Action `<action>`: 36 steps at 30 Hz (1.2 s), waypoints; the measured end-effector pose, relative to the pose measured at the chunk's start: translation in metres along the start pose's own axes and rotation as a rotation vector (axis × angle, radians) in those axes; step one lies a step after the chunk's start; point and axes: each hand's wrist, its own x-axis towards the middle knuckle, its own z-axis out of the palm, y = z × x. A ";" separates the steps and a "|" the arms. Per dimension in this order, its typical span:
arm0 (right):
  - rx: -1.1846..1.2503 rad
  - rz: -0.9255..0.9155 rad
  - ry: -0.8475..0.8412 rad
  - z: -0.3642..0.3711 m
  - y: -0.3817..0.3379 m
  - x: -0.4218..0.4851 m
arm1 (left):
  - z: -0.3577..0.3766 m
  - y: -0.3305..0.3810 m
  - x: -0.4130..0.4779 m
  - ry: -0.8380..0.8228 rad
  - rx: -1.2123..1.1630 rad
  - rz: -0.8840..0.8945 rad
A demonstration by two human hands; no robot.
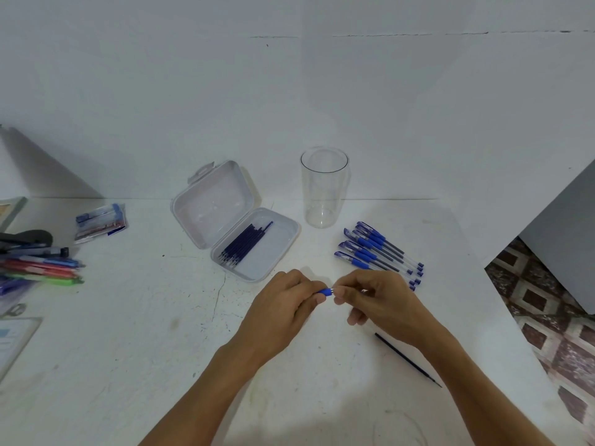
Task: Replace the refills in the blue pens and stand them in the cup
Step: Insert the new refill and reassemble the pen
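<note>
My left hand (286, 304) grips a blue pen (325, 291) by its rubber grip; only a short blue piece with a metal ring shows between my hands. My right hand (376, 297) pinches the pen's tip end. A clear plastic cup (323, 188) stands upright behind, with nothing in it. Several capped blue pens (376, 251) lie in a row right of the cup. An open clear case (235, 220) holds several dark blue refills (246, 244). One loose refill (407, 359) lies on the table by my right wrist.
At the left edge lie coloured pens (42, 268), a packet of pens (99, 222) and papers (13, 342). The white table (145, 317) ends at the right over a tiled floor (547, 317). A wall rises just behind the cup.
</note>
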 end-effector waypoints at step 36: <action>-0.672 -0.085 0.185 0.000 0.014 0.005 | 0.002 -0.004 -0.002 0.056 0.072 -0.111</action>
